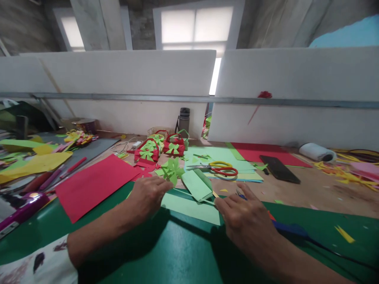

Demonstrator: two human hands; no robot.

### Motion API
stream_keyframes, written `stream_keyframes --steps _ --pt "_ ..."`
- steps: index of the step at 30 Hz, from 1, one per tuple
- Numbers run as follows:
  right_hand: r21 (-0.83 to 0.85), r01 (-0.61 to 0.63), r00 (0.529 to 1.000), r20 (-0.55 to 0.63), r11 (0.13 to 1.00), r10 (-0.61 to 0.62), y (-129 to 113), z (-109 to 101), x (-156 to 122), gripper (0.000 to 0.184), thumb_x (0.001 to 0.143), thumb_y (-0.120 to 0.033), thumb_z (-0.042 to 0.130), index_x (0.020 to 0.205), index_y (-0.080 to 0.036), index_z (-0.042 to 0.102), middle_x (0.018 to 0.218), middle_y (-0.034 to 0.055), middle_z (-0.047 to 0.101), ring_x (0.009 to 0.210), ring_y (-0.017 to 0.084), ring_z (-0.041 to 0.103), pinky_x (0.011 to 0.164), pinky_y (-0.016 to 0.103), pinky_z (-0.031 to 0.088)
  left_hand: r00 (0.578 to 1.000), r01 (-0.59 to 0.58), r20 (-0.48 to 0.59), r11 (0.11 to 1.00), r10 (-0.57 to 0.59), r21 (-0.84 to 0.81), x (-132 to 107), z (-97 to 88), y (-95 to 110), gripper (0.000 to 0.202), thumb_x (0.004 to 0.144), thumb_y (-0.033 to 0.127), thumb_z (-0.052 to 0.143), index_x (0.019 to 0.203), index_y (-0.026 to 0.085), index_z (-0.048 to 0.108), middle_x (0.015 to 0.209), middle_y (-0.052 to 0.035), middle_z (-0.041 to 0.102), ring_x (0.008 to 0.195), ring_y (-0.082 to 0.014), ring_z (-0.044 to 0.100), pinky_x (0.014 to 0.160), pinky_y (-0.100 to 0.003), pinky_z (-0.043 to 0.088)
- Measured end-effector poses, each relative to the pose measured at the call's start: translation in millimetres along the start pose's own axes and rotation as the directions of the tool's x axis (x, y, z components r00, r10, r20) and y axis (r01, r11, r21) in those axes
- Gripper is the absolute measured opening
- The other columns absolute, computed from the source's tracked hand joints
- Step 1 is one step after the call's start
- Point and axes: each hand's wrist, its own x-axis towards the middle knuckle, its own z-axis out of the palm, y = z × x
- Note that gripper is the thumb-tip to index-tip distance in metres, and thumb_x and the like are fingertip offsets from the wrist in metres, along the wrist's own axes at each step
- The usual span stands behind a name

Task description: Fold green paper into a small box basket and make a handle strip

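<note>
A thin light green paper strip (184,193) stretches between my two hands. My left hand (149,197) pinches one end, just in front of a green paper flower (171,170). The other end is in the closed fingers of my right hand (244,219), whose index finger is raised. Behind the strip lies a folded light green paper piece (196,184). A flat light green paper band (192,209) rests on the green mat (177,252) below it. Beside my right hand is a blue glue gun (291,229), partly hidden by the hand.
Scissors (223,169) with red and yellow handles lie on light green sheets (237,156). Small red paper baskets (148,152) stand behind. A red sheet (96,183) is at left, a black phone (280,169) at right. A bottle (184,120) stands by the white panel.
</note>
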Motion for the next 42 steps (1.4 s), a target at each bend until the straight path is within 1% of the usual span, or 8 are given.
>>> stream_keyframes --steps 4,7,10,14,21,33,39,42 --pt "-0.076 -0.009 1.0 0.002 0.997 0.01 -1 2 0 0.028 0.06 0.005 0.041 0.058 -0.018 0.057 0.048 0.0028 0.056 0.051 0.019 0.049 0.091 0.046 0.029 0.996 0.074 -0.056 0.995 -0.07 0.063 6 -11.8 -1 0.027 0.088 0.009 0.037 0.082 0.011 0.063 0.07 -0.0102 0.066 0.063 -0.0214 0.06 0.05 -0.027 0.043" --pt "-0.032 0.03 0.999 -0.023 0.999 -0.031 -13 2 -3 0.029 0.069 0.004 0.04 0.06 -0.018 0.057 0.05 0.0021 0.054 0.052 0.019 0.048 0.093 0.047 0.029 0.994 -0.048 -0.095 0.999 0.049 0.015 6 -13.4 31 0.03 0.094 0.031 0.039 0.102 0.009 0.057 0.096 -0.0142 0.067 0.094 -0.0275 0.06 0.079 -0.04 0.048" --pt "0.053 0.096 0.991 -0.098 0.994 -0.09 -28 0 -7 0.03 0.077 0.002 0.038 0.064 -0.017 0.058 0.052 0.0011 0.052 0.053 0.018 0.046 0.094 0.047 0.03 0.991 -0.131 0.002 0.991 0.131 -0.04 2 -8.3 69 0.026 0.093 0.029 0.04 0.104 0.009 0.053 0.087 -0.0107 0.066 0.08 -0.0242 0.061 0.079 -0.042 0.048" --pt "0.138 0.133 0.979 -0.173 0.981 -0.108 -41 -3 -11 0.029 0.083 -0.002 0.035 0.072 -0.015 0.059 0.057 0.0019 0.053 0.059 0.017 0.046 0.095 0.048 0.03 0.966 -0.144 0.206 0.987 0.155 -0.068 -3 -4.7 91 0.013 0.085 0.01 0.042 0.078 0.015 0.05 0.064 -0.0013 0.057 0.052 -0.0177 0.05 0.056 -0.036 0.044" --pt "0.113 0.096 0.986 -0.145 0.989 -0.079 -40 -6 -6 0.031 0.082 -0.001 0.034 0.064 -0.017 0.054 0.053 0.0009 0.047 0.058 0.017 0.042 0.096 0.052 0.03 0.973 -0.133 0.184 0.99 0.137 -0.038 -3 -2.0 76 0.013 0.078 0.008 0.044 0.07 0.018 0.046 0.059 0.0004 0.054 0.049 -0.0171 0.048 0.055 -0.034 0.039" --pt "-0.123 0.017 0.999 -0.037 0.992 -0.022 -6 -11 0 0.033 0.078 0.001 0.033 0.061 -0.018 0.055 0.051 0.0028 0.051 0.057 0.019 0.05 0.09 0.057 0.035 0.931 0.122 0.336 0.989 -0.144 0.086 -1 1.5 22 0.023 0.068 -0.003 0.042 0.069 0.017 0.053 0.057 -0.0016 0.059 0.051 -0.0162 0.051 0.068 -0.034 0.04" --pt "-0.112 0.095 0.991 -0.083 0.989 -0.105 -20 -22 -4 0.025 0.091 -0.015 0.037 0.092 -0.012 0.062 0.08 0.0112 0.067 0.091 0.03 0.058 0.094 0.061 0.029 0.926 0.06 0.368 0.996 -0.079 0.063 2 -2.4 46 0.02 0.074 0.0 0.042 0.074 0.016 0.054 0.062 -0.003 0.061 0.056 -0.019 0.055 0.073 -0.039 0.042" --pt "-0.051 0.112 0.981 -0.153 0.992 -0.118 -37 -15 -7 0.023 0.091 -0.018 0.04 0.092 -0.011 0.063 0.077 0.0098 0.067 0.082 0.026 0.058 0.096 0.057 0.029 0.948 -0.038 0.316 0.999 0.048 -0.038 -3 -3.0 67 0.011 0.078 0.007 0.045 0.075 0.017 0.051 0.064 -0.0016 0.061 0.055 -0.0182 0.053 0.075 -0.04 0.043"
